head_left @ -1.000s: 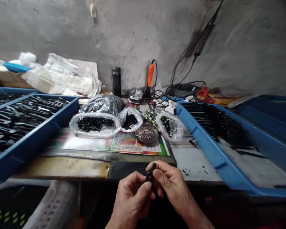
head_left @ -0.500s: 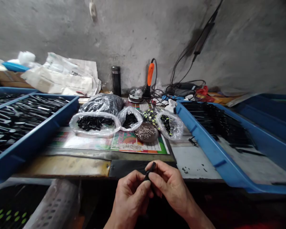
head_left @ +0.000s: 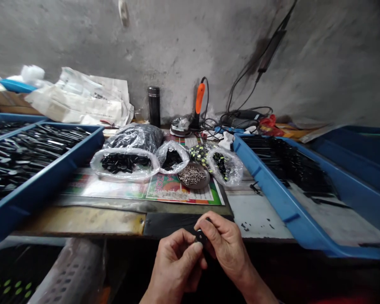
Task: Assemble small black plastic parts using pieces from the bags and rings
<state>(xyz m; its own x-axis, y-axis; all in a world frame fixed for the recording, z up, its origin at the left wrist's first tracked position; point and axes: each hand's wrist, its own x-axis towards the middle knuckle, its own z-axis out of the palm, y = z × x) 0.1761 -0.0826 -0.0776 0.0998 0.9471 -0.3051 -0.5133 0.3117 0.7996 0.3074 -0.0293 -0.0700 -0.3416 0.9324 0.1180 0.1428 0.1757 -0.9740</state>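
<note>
Between my two hands, just off the table's front edge, is a small black plastic part (head_left: 200,236) with a rounded end showing a small light spot. My left hand (head_left: 177,261) pinches its lower side between thumb and fingers. From the right, my right hand (head_left: 226,245) closes thumb and fingers on its upper end. Most of the part is hidden by the fingers. Beyond the hands stand a dish of small metal screws (head_left: 192,175), a plastic bag of black pieces (head_left: 125,162), a smaller bag (head_left: 172,158) and a bag of black and yellow-green pieces (head_left: 223,164).
A blue tray (head_left: 60,164) of long black parts flanks the left; another blue tray (head_left: 272,194) stands right. An orange-handled tool (head_left: 200,99) and a black flask (head_left: 154,106) stand by the wall. A perforated white basket (head_left: 71,270) is below left.
The black part has been turned between my fingers, so its rounded end now faces up. My right fingers have shifted around it.
</note>
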